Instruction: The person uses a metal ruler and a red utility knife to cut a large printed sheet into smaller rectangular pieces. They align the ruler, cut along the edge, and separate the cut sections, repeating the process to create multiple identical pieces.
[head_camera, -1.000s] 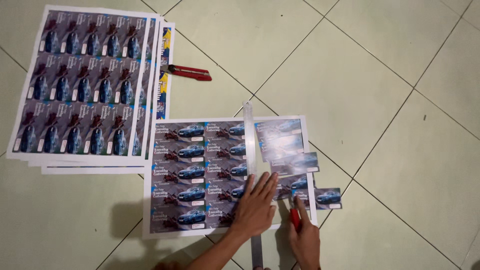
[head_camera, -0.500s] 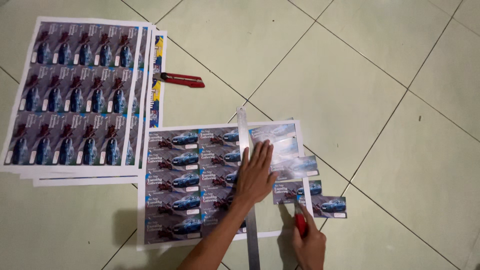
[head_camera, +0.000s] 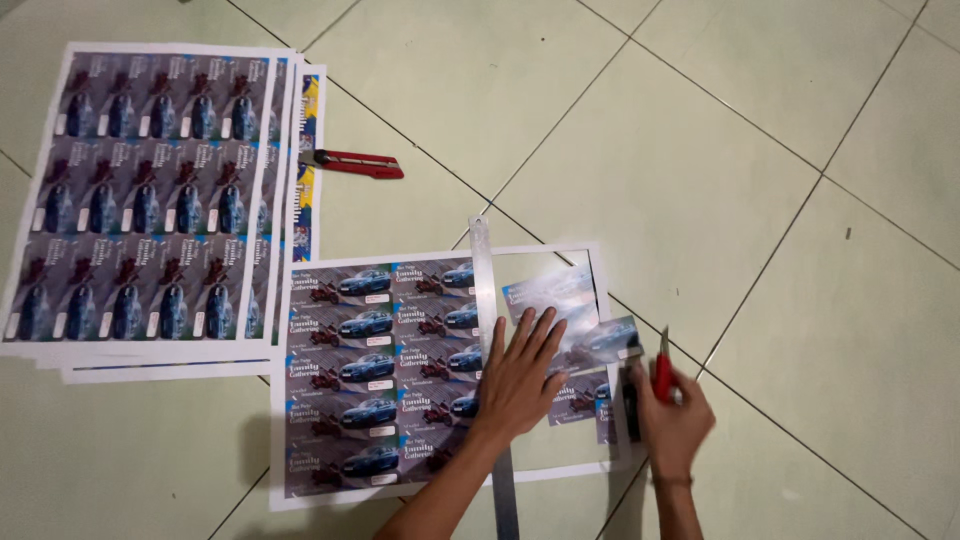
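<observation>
1. Because the metal ruler (head_camera: 492, 380) must not slide, left hand (head_camera: 520, 375) pressed flat over it, fingers spread wide and holding nothing, palm bearing down across ruler and printed sheet (head_camera: 380, 370) together.
2. Right hand (head_camera: 672, 425) closed in a fist round a red-handled cutter (head_camera: 661, 372), blade end up and away from the body, at the right edge of the sheet; thumb-side grip, suited to drawing the blade along. Slightly blurred, so exact blade contact with paper not readable.
3. Ruler laid lengthwise down the sheet, between the uncut columns of car cards on the left and the cut-out part on the right; serves as straight edge there.
4. Loose cut cards (head_camera: 585, 320) lying tilted inside the emptied white frame on the right, just beside the left fingertips; one partly overhanging the frame edge near the cutter.
5. Further off, second red cutter (head_camera: 355, 165) resting on the tiled floor (head_camera: 720, 150), untouched, well apart from both hands.
6. Farthest left, stack of printed sheets (head_camera: 150, 210), fanned slightly, set aside beyond the sheet being worked.
</observation>
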